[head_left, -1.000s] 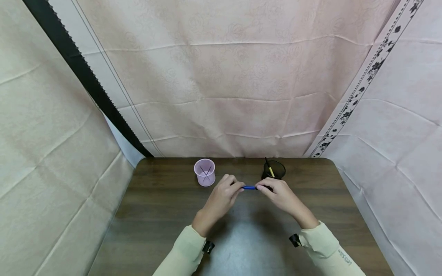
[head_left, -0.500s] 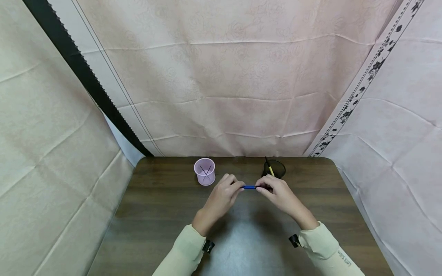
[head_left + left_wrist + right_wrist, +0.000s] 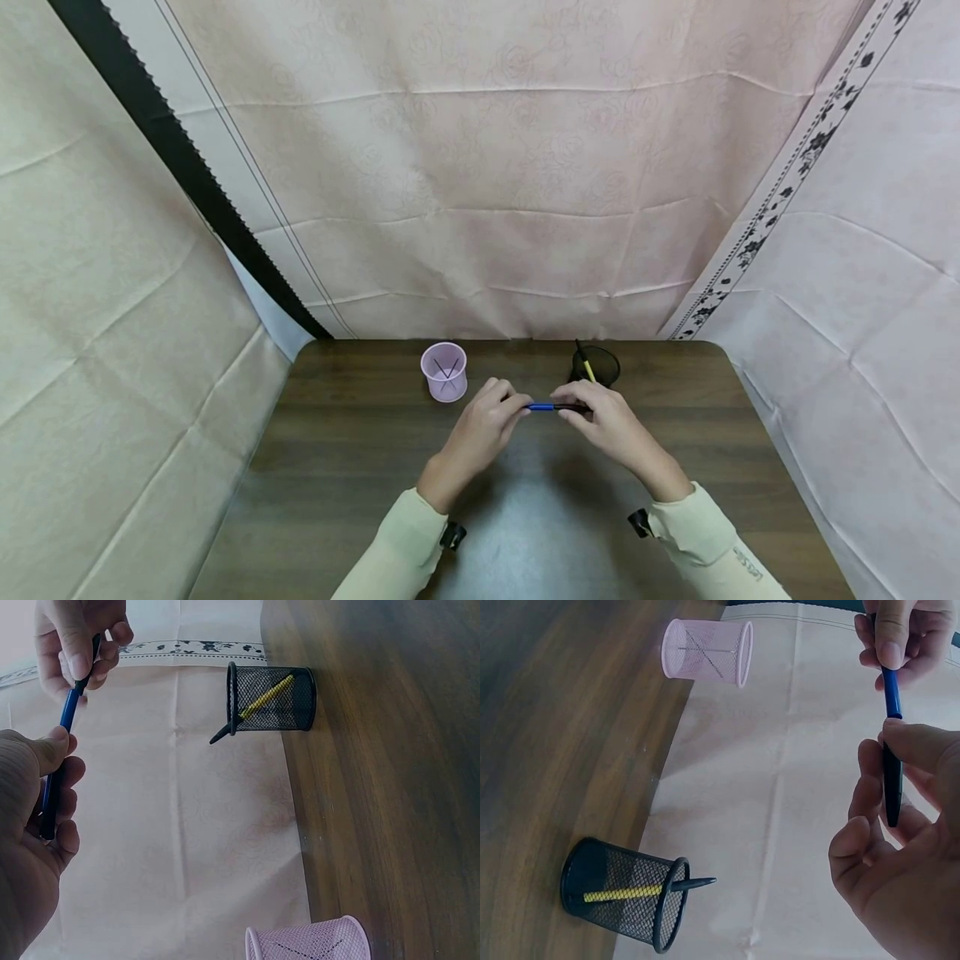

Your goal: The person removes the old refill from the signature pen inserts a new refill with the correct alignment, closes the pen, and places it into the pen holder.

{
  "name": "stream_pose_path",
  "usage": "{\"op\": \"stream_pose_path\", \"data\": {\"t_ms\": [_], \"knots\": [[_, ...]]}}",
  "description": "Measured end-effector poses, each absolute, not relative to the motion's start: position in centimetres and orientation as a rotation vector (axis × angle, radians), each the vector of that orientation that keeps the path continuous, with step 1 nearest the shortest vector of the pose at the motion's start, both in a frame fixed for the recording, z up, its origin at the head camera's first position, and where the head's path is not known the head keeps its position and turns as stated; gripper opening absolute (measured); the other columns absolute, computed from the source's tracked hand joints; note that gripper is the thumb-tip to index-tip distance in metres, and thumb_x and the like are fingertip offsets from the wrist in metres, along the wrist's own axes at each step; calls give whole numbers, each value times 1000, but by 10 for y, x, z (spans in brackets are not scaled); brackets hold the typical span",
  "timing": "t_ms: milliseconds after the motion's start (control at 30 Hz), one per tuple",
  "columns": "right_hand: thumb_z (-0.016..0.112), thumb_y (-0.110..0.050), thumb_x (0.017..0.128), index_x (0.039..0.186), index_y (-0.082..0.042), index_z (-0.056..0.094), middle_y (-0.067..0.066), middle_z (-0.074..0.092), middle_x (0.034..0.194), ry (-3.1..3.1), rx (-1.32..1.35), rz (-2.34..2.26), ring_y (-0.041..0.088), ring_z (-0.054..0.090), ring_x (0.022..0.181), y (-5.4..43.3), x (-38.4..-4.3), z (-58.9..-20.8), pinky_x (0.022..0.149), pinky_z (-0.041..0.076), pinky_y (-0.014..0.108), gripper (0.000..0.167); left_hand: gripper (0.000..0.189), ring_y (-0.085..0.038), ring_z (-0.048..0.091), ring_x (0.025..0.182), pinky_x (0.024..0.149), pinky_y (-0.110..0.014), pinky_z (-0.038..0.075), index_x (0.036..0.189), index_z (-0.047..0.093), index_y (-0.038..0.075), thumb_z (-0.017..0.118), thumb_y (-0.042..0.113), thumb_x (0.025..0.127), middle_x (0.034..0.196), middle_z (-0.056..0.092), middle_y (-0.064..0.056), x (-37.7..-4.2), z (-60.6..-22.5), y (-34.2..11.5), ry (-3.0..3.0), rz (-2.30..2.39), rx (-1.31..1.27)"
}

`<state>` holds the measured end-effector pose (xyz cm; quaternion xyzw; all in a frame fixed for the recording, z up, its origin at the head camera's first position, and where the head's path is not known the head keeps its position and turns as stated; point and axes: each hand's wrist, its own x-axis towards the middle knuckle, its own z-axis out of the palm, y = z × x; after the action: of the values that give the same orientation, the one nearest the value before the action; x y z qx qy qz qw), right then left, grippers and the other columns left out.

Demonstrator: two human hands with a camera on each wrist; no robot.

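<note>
Both hands hold one slim pen [image 3: 542,407] level above the table, blue in its middle and black toward its ends. My left hand [image 3: 486,423] pinches one end between thumb and fingers, as the left wrist view shows from close by. At the other end my right hand [image 3: 609,421] has its thumb against the black tapered part [image 3: 892,780], with the fingers on the far side. Behind the right hand stands a black mesh cup [image 3: 274,701] holding a yellow-and-black pen [image 3: 630,893]. A pink mesh cup [image 3: 444,375] is behind the left hand.
The brown wooden table [image 3: 337,467] ends just behind the two cups. Pale cloth [image 3: 495,208] hangs beyond that edge and along both sides. A dark band is worn at each sleeve cuff.
My right thumb and forefinger have parted slightly along the pen, and more of its black part shows between them. The left hand and both cups stay in place.
</note>
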<state>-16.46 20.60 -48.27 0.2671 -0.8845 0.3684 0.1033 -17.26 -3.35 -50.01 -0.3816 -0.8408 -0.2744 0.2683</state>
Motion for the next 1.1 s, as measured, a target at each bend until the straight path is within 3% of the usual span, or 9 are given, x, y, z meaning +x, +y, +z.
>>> {"op": "stream_pose_path", "data": {"t_ms": [100,633,1100], "knots": [[76,-6,93,111,-17,75,-8,72,106,-2589,812,1011,7,60,90,207,-164,-484,73,53,27,21,8,-15,52,83,71,-22,46,101,76,9,74,12,94,87,58,0,-172,-500,-33,-2267,-748,-1025],[83,-4,84,95,-15,71,-6,68,92,-2460,868,881,13,59,87,206,-167,-487,74,49,33,20,8,-15,53,83,72,-23,47,102,76,10,75,11,94,87,59,1,-173,-501,-32,-2264,-738,-1019],[82,-10,87,97,-16,74,-6,67,93,-2496,840,748,15,60,89,207,-166,-487,76,52,36,13,10,-15,55,82,72,-24,48,101,75,9,78,12,92,88,60,1,-176,-501,-34,-2224,-702,-1026]]}}
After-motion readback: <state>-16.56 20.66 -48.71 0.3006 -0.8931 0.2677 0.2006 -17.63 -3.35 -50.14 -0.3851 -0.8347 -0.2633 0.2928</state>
